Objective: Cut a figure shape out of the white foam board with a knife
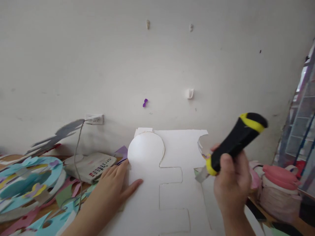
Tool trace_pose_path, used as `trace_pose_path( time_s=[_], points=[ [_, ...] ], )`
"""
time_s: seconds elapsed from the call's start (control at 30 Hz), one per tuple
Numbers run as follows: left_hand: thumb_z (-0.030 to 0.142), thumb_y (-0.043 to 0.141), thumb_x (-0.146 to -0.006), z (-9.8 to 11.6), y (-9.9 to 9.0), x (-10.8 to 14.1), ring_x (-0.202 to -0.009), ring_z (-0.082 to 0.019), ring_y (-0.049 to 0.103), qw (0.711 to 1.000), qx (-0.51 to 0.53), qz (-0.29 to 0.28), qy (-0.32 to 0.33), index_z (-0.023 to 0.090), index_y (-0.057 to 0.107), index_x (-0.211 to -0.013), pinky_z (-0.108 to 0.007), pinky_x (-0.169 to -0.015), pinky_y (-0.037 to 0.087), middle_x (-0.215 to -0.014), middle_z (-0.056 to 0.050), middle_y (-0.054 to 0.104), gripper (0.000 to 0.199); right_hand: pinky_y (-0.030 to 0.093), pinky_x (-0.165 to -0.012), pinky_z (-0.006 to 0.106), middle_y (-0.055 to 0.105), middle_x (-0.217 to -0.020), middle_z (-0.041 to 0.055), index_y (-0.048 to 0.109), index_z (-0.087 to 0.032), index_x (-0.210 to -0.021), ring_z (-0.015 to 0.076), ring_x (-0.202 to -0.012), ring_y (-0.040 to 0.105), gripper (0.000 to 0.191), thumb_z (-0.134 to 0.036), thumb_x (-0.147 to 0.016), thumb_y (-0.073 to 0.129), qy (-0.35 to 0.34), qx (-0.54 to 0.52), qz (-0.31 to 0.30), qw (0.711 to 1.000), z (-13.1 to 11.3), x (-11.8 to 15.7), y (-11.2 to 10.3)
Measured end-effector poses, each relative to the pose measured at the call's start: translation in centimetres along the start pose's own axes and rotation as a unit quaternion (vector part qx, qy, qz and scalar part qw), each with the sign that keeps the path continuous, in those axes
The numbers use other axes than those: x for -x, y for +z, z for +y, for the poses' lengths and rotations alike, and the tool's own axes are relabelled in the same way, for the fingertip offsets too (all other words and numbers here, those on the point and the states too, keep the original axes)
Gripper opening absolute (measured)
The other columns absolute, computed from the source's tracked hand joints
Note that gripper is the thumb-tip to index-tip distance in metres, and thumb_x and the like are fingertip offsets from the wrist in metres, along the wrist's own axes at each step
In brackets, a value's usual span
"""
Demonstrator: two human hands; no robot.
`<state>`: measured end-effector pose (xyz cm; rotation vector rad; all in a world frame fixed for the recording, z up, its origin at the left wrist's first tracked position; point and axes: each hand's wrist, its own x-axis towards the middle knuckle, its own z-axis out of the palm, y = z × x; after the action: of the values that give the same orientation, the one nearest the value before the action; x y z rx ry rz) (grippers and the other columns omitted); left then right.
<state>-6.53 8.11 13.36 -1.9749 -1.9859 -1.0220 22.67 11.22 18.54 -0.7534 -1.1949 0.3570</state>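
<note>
A white foam board (145, 196) lies in front of me, its far end close to the wall. Drawn or cut lines on it outline a rounded head and square notches, and a curved piece is gone from its far right corner. Flat on the board's left edge rests my left hand (113, 186), thumb apart from the fingers and holding nothing. My right hand (232, 180) is closed around a black and yellow utility knife (233, 141). Its blade points down and left, by the board's right edge; whether it touches the board I cannot tell.
Cut paper shapes (36, 193) in blue, pink and green are heaped at the left, beside a desk telephone-like device (91, 165) with buttons. A cable (78, 147) runs to a wall socket (95, 119). At the right stands a pink-lidded container (280, 177).
</note>
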Motion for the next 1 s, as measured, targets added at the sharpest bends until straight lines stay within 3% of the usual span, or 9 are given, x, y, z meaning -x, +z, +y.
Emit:
trace_pose_path(
  time_s=[0.07, 0.17, 0.43, 0.63, 1.0],
  points=[
    [0.067, 0.047, -0.085, -0.3, 0.5, 0.4, -0.112, -0.037, 0.063, 0.999, -0.037, 0.021, 0.029, 0.016, 0.058, -0.126, -0.050, -0.097, 0.048, -0.114, -0.015, 0.072, 0.066, 0.050, -0.064, 0.031, 0.066, -0.092, 0.0056, 0.060, -0.024, -0.103, 0.0208, -0.079, 0.062, 0.025, -0.045, -0.092, 0.052, -0.049, -0.034, -0.013, 0.998, 0.5, 0.7, 2.0],
    [0.065, 0.044, -0.089, -0.5, 1.3, 0.8, -0.112, -0.037, 0.063, 0.994, -0.080, 0.040, 0.061, 0.016, 0.057, -0.128, -0.050, -0.094, 0.050, -0.116, -0.016, 0.070, 0.064, 0.050, -0.070, 0.030, 0.064, -0.088, 0.0035, 0.062, -0.024, -0.104, 0.0182, -0.080, 0.061, 0.022, -0.038, -0.098, 0.047, -0.083, -0.030, -0.043, 0.995, 1.7, 1.5, 3.1],
    [0.067, 0.043, -0.090, 0.0, 1.8, 1.0, -0.110, -0.036, 0.064, 0.990, -0.086, 0.064, 0.086, 0.015, 0.057, -0.127, -0.050, -0.093, 0.052, -0.117, -0.016, 0.070, 0.066, 0.049, -0.067, 0.025, 0.063, -0.087, 0.0006, 0.061, -0.025, -0.104, 0.0140, -0.075, 0.058, 0.020, -0.037, -0.100, 0.045, -0.081, -0.010, -0.065, 0.995, 2.1, 1.2, 1.6],
    [0.066, 0.042, -0.090, 0.3, 0.5, 1.6, -0.113, -0.037, 0.061, 0.992, -0.103, 0.051, 0.061, 0.016, 0.053, -0.132, -0.051, -0.094, 0.050, -0.120, -0.016, 0.068, 0.065, 0.049, -0.071, 0.024, 0.064, -0.089, 0.0008, 0.059, -0.025, -0.109, 0.0142, -0.081, 0.059, 0.021, -0.038, -0.100, 0.045, -0.057, 0.002, -0.099, 0.993, 1.9, 1.3, 1.7],
    [0.072, 0.038, -0.089, 0.2, 0.3, 1.4, -0.112, -0.036, 0.063, 0.990, -0.110, 0.062, 0.064, 0.016, 0.055, -0.130, -0.051, -0.094, 0.050, -0.119, -0.016, 0.069, 0.070, 0.048, -0.057, 0.024, 0.059, -0.081, 0.0003, 0.055, -0.020, -0.119, 0.0131, -0.064, 0.054, 0.027, -0.035, -0.097, 0.047, -0.067, 0.031, -0.110, 0.991, 1.9, 1.3, 2.0]
  ],
)
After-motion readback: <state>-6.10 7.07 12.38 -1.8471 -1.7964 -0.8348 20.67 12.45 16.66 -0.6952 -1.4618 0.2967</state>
